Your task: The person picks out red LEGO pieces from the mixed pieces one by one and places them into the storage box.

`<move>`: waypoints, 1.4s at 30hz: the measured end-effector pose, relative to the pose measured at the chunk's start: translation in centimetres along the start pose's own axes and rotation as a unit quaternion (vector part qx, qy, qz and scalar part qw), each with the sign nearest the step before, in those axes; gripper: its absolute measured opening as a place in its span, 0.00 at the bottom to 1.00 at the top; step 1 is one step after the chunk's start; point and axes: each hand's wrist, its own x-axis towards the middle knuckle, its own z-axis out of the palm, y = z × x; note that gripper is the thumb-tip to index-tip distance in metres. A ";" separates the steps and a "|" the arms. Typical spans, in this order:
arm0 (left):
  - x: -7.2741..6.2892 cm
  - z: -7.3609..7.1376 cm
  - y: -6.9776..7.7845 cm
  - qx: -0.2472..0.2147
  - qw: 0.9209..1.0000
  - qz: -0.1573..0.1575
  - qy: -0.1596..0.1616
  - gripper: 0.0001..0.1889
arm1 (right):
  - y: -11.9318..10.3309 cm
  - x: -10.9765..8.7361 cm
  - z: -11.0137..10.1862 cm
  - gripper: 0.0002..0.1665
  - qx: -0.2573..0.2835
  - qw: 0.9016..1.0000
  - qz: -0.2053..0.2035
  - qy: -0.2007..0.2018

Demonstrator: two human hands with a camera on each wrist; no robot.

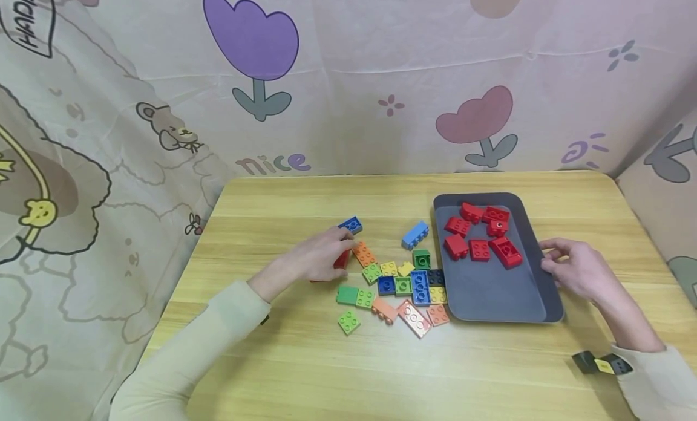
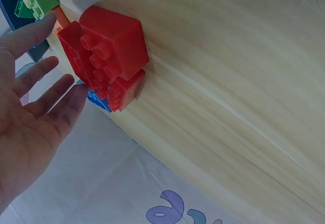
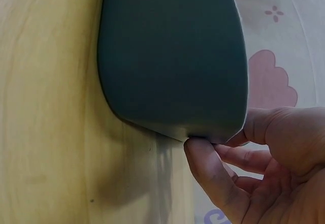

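Red bricks [image 2: 122,41], a small cluster on the table [image 1: 305,372], stand just beside the left hand [image 1: 322,254], on the palm side; in the head view the hand partly hides them. The left wrist view shows its fingers spread and parted, the hand well open and holding nothing; whether a fingertip touches the cluster cannot be told.

Seven more red pieces [image 1: 480,250] lie in the far half of the tray [image 1: 506,303], one bearing an eye mark. The right hand [image 1: 577,267] pinches the tray's right edge, the gap between thumb and fingers narrowed to the thickness of the rim.

Between the left hand and the tray lie loose bricks of other colours. An orange brick [image 1: 364,254] is nearest the left fingers, with a blue brick [image 1: 350,225] just beyond. A light blue brick [image 1: 415,235] lies apart, near the tray's far left side. A black brick [image 1: 435,277] and a yellow brick [image 1: 438,295] sit against the tray's left wall. Nearest the wearer is a lime brick [image 1: 349,322].

Behind the table hangs a pale cloth [image 1: 348,118], printed with tulips, bears and lettering.
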 end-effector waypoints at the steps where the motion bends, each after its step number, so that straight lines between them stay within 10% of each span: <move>1: 0.0 0.1 -0.1 -0.001 1.000 0.001 0.001 0.33 | 0.0 0.0 0.0 0.26 0.000 1.000 0.000 0.000; 31: 0.7 0.1 -0.7 0.019 0.999 0.049 0.006 0.07 | 0.0 -0.2 0.1 0.26 0.004 1.000 0.000 0.002; 42: 0.5 -0.1 -0.6 0.006 0.999 0.051 0.014 0.15 | -0.1 -0.2 0.1 0.26 -0.001 1.000 0.001 0.002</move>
